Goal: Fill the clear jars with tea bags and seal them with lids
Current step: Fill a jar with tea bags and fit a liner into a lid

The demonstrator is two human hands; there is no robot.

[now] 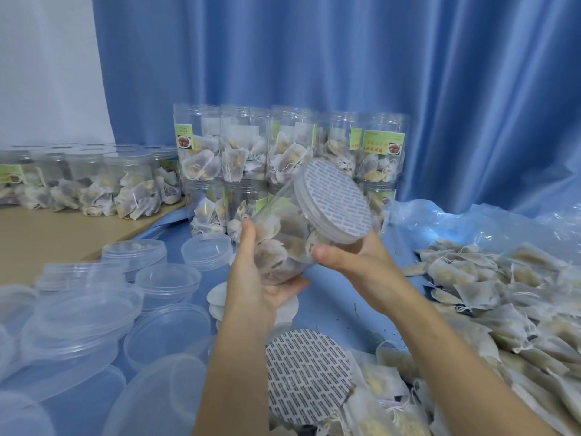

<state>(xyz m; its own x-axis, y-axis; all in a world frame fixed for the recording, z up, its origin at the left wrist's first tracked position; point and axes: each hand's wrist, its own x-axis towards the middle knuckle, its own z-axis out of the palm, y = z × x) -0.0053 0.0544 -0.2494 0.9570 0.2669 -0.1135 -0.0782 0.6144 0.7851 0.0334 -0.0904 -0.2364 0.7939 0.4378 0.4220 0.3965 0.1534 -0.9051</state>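
Tilted jar (283,243); green label unreadable

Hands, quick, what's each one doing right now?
Left hand: fingers curled round the base of the tilted clear plastic jar of tea bags.
Right hand: gripping the same jar near its lid end.

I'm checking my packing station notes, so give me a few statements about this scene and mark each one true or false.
1. Both hands hold one jar of tea bags, tilted. True: left hand near its base, right hand near its mouth.
2. The held jar's mouth is open. False: a printed seal liner covers it.
3. Loose tea bags lie to the right. True.
4. The clear lids are stacked on the right. False: they lie on the left.
5. The curtain behind is red. False: it is blue.
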